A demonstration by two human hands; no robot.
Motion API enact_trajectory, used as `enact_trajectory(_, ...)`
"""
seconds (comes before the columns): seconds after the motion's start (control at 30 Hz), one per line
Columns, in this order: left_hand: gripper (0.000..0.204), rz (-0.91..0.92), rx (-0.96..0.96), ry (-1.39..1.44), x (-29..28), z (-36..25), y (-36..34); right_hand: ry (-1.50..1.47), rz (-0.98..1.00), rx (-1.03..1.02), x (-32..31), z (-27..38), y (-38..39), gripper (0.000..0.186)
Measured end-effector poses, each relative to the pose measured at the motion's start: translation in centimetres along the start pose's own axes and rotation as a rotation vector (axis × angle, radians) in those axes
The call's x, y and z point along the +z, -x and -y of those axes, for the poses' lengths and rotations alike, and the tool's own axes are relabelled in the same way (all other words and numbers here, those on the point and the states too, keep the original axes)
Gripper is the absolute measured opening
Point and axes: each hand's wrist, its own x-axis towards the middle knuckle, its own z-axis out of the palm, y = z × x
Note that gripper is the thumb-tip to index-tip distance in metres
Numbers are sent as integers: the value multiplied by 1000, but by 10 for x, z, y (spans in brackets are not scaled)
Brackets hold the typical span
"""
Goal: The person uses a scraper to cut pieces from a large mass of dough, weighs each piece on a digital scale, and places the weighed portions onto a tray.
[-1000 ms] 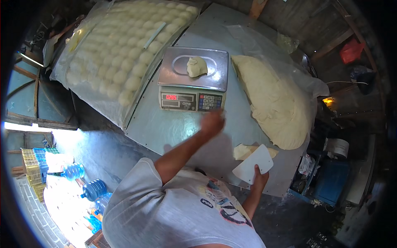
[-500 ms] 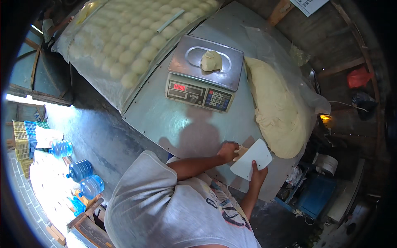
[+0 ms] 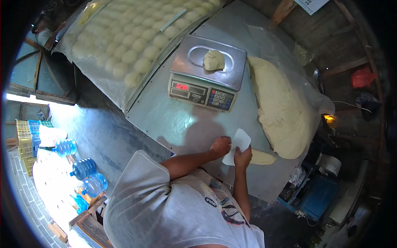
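1. The left hand (image 3: 220,148) is reaching in from the near left with its fingers curling inward; whether they are pinching anything, I cannot tell.
2. The right hand (image 3: 243,156) is pressing its fingers around a white scraper (image 3: 239,141), a flat, round-cornered sheet standing tilted just right of the left hand.
3. A smooth, pale dough strip (image 3: 262,157) is lying on the grey table (image 3: 159,111), right of the scraper.
4. A rough dough lump (image 3: 213,60) is resting on the scale's metal plate (image 3: 235,76), farther off.
5. A large, soft dough mass (image 3: 285,111) is spreading at right.
6. Cloudy plastic is veiling round dough balls (image 3: 140,44) at far left; the picture's edge is cutting them off.
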Motion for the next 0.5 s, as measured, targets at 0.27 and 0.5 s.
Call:
enact_trajectory(0.27, 24, -383, -25, 400, -62, 14, -14, -689, 217, 75, 13, -33, 4, 43)
enact_trajectory(0.5, 44, -609, 129, 186, -156, -47, -43, -916, 96, 206, -25, -55, 27, 50)
